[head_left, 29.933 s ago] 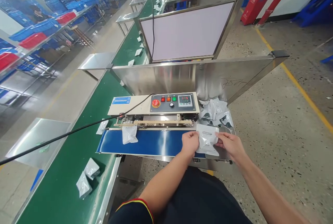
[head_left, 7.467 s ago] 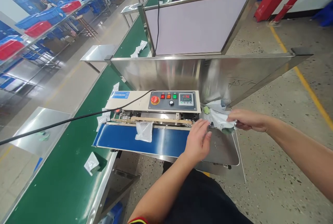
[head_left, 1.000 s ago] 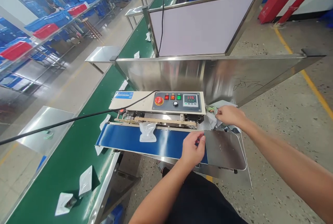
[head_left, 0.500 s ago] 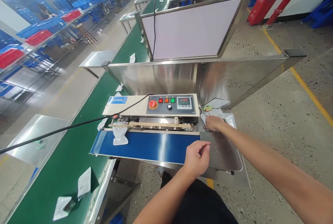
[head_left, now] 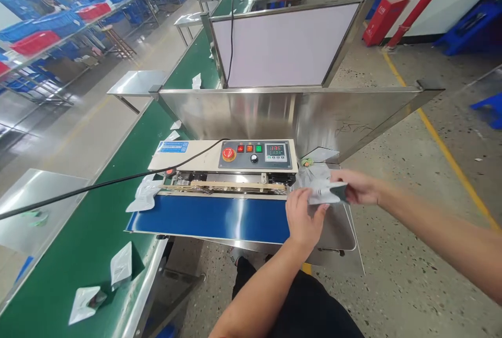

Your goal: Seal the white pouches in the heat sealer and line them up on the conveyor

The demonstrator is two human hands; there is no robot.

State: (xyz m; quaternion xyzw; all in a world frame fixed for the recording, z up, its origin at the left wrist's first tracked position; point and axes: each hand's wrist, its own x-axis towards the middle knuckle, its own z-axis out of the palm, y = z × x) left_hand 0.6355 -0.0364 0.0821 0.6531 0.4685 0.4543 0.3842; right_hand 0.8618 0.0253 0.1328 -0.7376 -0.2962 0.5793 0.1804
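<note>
A white pouch is stretched between my hands beside the right end of a band sealing machine. My left hand grips the pouch's left end, thumb and fingers closed on it. On its other end is my right hand, fingers partly hidden, near what looks like a dark open edge. Another white pouch lies just behind, against the steel panel. At the machine's left end, a white pouch lies across the edge of the blue belt.
A green conveyor runs along the left with several white pouches on it. A black cable crosses over it to the machine. Behind stands a steel panel. Blue and red bins line a far table.
My right hand has lifted a pouch from the steel surface and drawn it toward me. My left hand has moved up onto it. The pouch on the blue belt has travelled left.
</note>
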